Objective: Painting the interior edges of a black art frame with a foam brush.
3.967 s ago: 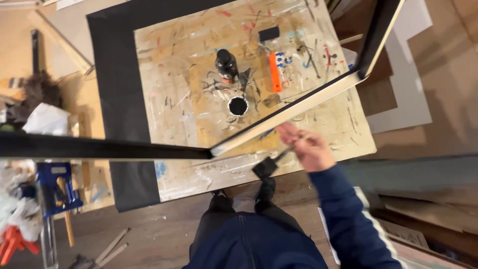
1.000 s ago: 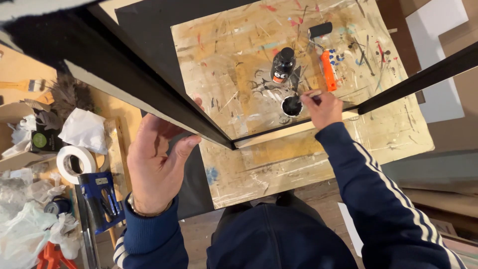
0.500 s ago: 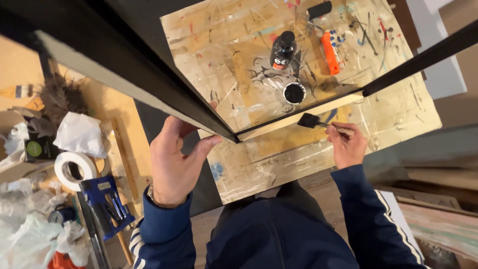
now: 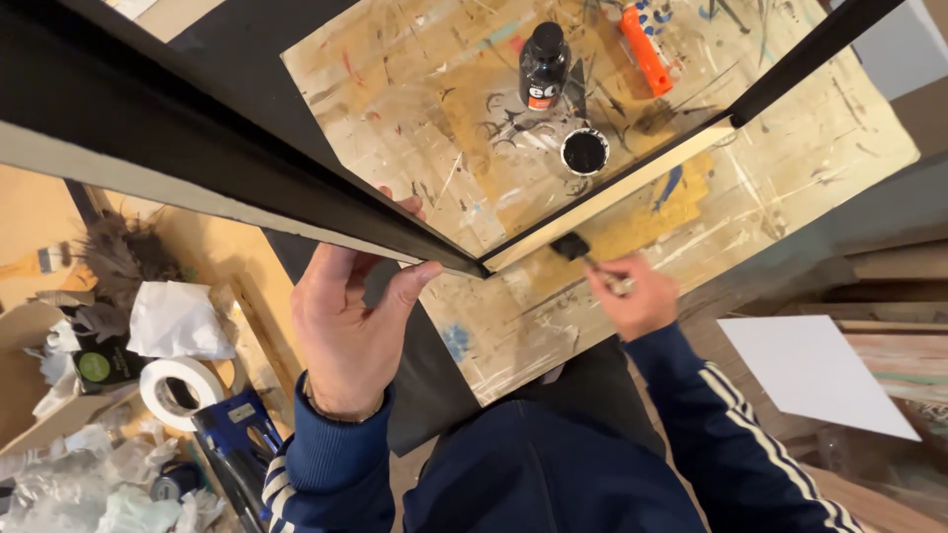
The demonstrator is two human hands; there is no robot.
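Paint-splattered tan board [image 4: 790, 158] as work surface, over dark sheet [image 4: 227, 49] beneath. Wooden floor planks [image 4: 889, 266] at right, white paper sheet [image 4: 820, 370] lying there. Left side cluttered: orange-brown surface [image 4: 30, 212], roll of white tape [image 4: 178, 390], crumpled white tissue [image 4: 173, 318], feather duster [image 4: 123, 259], blue clamp tool [image 4: 237, 434], cardboard box [image 4: 25, 345], crumpled plastic wrap [image 4: 69, 484]. Warm indoor light, soft shadows

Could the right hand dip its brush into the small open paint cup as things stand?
Probably yes. The right hand holds the brush just short of the frame rail; the paint cup sits open just past it, so lifting over that rail should do.
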